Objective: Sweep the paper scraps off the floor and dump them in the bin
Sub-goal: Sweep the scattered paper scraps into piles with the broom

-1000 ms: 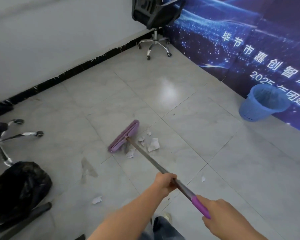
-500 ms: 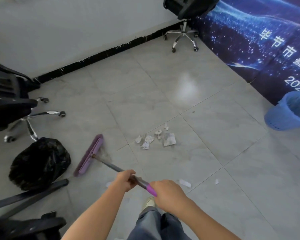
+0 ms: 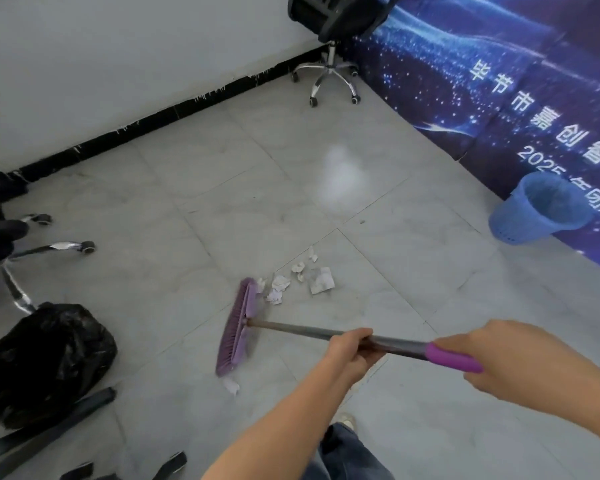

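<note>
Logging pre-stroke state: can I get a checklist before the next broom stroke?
1. Grip: ok, left hand on the broom handle, right hand on its purple grip.
2. Placement: ok, broom head has its far end at the scrap pile.
3. Scraps all gathered: not ok, one stray scrap lies by the head's near end.
4. Route from pile to blue bin: ok, only tile between.
5. Dustpan at hand: cannot tell, none in view.
</note>
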The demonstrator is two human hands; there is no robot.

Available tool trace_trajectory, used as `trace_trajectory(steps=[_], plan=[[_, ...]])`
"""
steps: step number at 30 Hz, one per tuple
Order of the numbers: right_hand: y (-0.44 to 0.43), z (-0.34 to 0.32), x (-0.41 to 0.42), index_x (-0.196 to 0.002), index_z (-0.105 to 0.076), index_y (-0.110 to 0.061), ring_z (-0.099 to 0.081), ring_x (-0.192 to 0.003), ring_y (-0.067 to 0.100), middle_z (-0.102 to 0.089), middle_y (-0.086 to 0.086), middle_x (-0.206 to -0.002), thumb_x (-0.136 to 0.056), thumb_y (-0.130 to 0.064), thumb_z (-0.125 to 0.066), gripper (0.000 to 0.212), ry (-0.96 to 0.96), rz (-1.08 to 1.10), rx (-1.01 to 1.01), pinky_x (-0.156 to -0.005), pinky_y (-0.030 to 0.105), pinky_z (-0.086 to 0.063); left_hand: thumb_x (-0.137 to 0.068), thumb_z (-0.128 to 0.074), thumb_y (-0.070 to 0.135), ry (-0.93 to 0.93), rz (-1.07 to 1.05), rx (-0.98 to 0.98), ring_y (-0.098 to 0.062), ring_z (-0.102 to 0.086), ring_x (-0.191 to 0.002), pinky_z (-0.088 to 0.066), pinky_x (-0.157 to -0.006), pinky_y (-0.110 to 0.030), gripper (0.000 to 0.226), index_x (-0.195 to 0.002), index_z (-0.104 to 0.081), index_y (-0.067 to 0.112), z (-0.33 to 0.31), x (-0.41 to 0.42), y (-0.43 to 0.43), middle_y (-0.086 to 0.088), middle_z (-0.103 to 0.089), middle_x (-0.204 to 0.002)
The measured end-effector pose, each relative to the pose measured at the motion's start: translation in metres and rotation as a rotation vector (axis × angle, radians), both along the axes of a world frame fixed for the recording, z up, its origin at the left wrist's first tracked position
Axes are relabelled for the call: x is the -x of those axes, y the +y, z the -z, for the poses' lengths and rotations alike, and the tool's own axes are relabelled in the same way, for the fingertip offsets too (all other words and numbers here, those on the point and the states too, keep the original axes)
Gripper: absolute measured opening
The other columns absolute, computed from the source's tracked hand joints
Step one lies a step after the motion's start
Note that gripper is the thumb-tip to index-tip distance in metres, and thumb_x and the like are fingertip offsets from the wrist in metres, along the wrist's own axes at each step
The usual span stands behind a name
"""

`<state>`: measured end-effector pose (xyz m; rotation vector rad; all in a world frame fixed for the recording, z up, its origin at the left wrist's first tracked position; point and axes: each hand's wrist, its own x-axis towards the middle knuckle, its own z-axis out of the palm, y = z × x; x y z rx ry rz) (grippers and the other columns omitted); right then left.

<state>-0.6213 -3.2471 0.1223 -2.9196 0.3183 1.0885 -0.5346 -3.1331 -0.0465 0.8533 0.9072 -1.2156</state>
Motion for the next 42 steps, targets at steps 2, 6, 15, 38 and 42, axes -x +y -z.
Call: trace_trajectory(steps=[2,6,15,38,42], plan=[[-0.01,-0.011,0.011,-0.123,-0.042,-0.043,-0.046,-0.072,0.013,-0.039,-0.008,-0.066,-0.087,-0.029,-0.044,0.039,-0.034,0.067,0.02,-0.051,0.019,-0.03,-0.09,-0.047,-0.013,-0.005,0.041,0.041,-0.028,-0.051,-0.061,-0.049,-0.03,-0.034,0.023,-0.071,-0.042,-0.001,-0.014,-0.001,-0.012,-0.015,-0.046,-0.066],[-0.011,-0.017,0.038,-0.124,-0.035,-0.057,-0.056,-0.083,0.01,-0.051,-0.008,-0.078,-0.088,-0.037,-0.046,0.043,-0.047,0.189,0.014,-0.069,0.019,-0.044,-0.09,-0.048,-0.013,-0.098,0.15,0.051,-0.028,-0.053,-0.062,-0.053,-0.036,-0.035,0.018,-0.075,-0.043,-0.003,-0.019,0.0,-0.02,-0.015,-0.048,-0.068],[0.053,0.104,0.052,-0.127,-0.05,-0.03,-0.06,-0.086,0.022,-0.066,0.004,-0.101,-0.09,-0.024,-0.052,0.038,-0.246,0.691,-0.336,-0.069,0.027,-0.043,-0.092,-0.049,-0.006,-0.385,0.492,-0.291,-0.02,-0.049,-0.056,-0.056,-0.056,-0.033,0.026,-0.07,-0.038,0.004,0.052,-0.021,-0.015,-0.011,-0.043,-0.066],[-0.021,0.105,0.494,-0.136,-0.028,-0.035,-0.046,-0.077,0.02,-0.047,0.001,-0.087,-0.089,-0.022,-0.042,0.051,0.088,0.52,-0.393,-0.064,0.017,-0.039,-0.091,-0.05,-0.006,-0.205,0.502,-0.264,-0.025,-0.056,-0.06,-0.053,-0.04,-0.03,0.025,-0.074,-0.036,0.004,0.068,0.45,-0.071,-0.012,-0.045,-0.07],[-0.054,0.069,0.513,-0.133,-0.032,-0.048,-0.046,-0.068,0.012,-0.047,-0.005,-0.078,-0.09,-0.028,-0.046,0.049,-0.031,0.498,-0.373,-0.066,0.013,-0.037,-0.09,-0.049,-0.009,-0.217,0.345,-0.213,-0.025,-0.054,-0.065,-0.053,-0.04,-0.031,0.023,-0.074,-0.037,0.002,0.038,0.465,-0.085,-0.012,-0.048,-0.074]])
